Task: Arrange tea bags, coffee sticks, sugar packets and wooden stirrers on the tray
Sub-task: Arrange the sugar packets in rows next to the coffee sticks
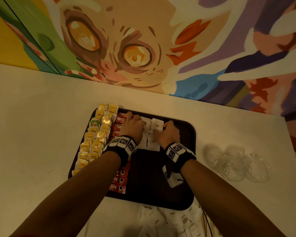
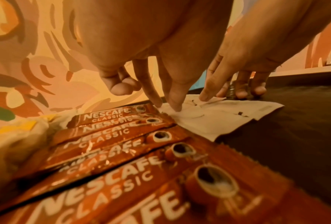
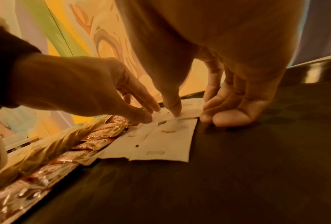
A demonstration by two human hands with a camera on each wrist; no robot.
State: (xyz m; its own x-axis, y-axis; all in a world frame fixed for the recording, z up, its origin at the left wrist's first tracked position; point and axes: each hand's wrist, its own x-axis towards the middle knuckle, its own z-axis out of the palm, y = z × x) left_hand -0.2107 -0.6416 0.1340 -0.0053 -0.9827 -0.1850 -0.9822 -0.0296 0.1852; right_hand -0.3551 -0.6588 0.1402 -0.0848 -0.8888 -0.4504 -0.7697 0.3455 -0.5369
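A dark brown tray [image 1: 154, 177] lies on the white table. Yellow tea bags [image 1: 94, 139] fill two columns along its left side. Red coffee sticks [image 1: 117, 127] run in a column beside them. White sugar packets [image 1: 156, 125] lie flat in the tray's far middle. My left hand [image 1: 135, 124] presses straight fingertips [image 2: 172, 104] on the left packets [image 2: 208, 119]. My right hand [image 1: 169, 132] presses one straight finger [image 3: 173, 109] on a packet [image 3: 170, 144]; its other fingers curl and rest on the tray [image 3: 237, 166]. Neither hand grips anything.
A loose pile of white sugar packets [image 1: 169, 219] lies on the table just in front of the tray, with thin brown sticks [image 1: 207, 223] at its right. Several clear glasses [image 1: 237, 161] stand right of the tray. A painted wall [image 1: 143, 40] closes the table's far edge.
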